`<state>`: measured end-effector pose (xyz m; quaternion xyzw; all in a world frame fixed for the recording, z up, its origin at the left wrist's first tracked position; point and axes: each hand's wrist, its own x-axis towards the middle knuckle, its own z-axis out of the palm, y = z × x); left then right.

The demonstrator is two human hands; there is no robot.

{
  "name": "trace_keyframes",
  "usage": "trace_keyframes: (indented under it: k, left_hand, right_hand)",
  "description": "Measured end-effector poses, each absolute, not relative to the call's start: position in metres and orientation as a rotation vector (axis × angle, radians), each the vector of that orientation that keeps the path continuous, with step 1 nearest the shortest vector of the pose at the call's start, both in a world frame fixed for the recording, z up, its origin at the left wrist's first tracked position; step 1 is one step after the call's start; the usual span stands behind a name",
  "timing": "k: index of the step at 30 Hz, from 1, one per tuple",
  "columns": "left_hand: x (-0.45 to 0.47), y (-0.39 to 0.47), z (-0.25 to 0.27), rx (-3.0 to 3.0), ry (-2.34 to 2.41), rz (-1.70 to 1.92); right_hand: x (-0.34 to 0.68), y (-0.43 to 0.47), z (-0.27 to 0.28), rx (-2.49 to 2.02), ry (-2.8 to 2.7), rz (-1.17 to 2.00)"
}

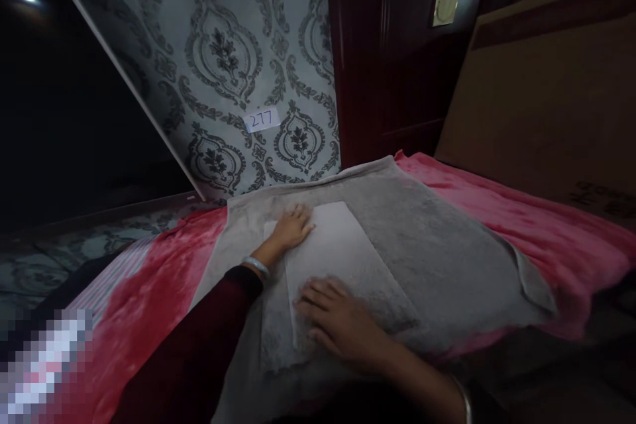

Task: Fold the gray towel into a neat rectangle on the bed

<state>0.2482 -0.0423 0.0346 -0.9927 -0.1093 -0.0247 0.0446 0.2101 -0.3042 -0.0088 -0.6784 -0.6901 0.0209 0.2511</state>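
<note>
A pale, flat sheet (338,238), paper or thin cloth, lies on a grey cloth (422,232). Its left part shows an edge running lengthwise, like a fold or an overlap. My left hand (292,228) rests near the far left corner of the sheet, fingers spread and palm down. Lower down, my right hand (342,324) lies over the near part of the sheet, close to the lengthwise edge, with its fingers stretched out and slightly blurred. Neither hand grips anything that I can see.
Under the grey cloth spreads a pink-red blanket (497,205). Behind stands a patterned wall (223,59) with a paper label (262,119) reading 277. A dark red door (387,66) and a large cardboard box (541,93) are at right, a dark screen-like panel (84,99) at left.
</note>
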Motion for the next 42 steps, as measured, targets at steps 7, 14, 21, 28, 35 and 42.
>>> trace_keyframes:
  k: [7,14,21,28,35,42]
  left_hand:
    - [0.283,-0.097,0.011,-3.216,0.201,0.080]
    - [0.326,-0.075,0.002,-3.218,0.030,0.182]
    - [0.361,-0.044,-0.002,-3.271,-0.050,0.166]
    - [0.361,-0.054,0.002,-3.167,-0.268,-0.057]
    - [0.309,-0.069,0.017,-3.139,-0.116,-0.138]
    - [0.199,-0.049,0.020,-3.219,-0.034,-0.019]
  right_hand:
    - [0.229,-0.324,-0.022,-1.933,-1.895,0.200]
    - [0.228,-0.326,-0.034,-1.894,-1.869,0.219]
    - [0.229,-0.328,-0.040,-1.826,-1.840,0.218]
    - [0.229,-0.327,-0.037,-1.838,-1.833,0.200]
    - [0.229,-0.330,-0.034,-1.884,-1.841,0.206]
    - [0.218,-0.307,-0.016,-1.912,-1.941,0.182]
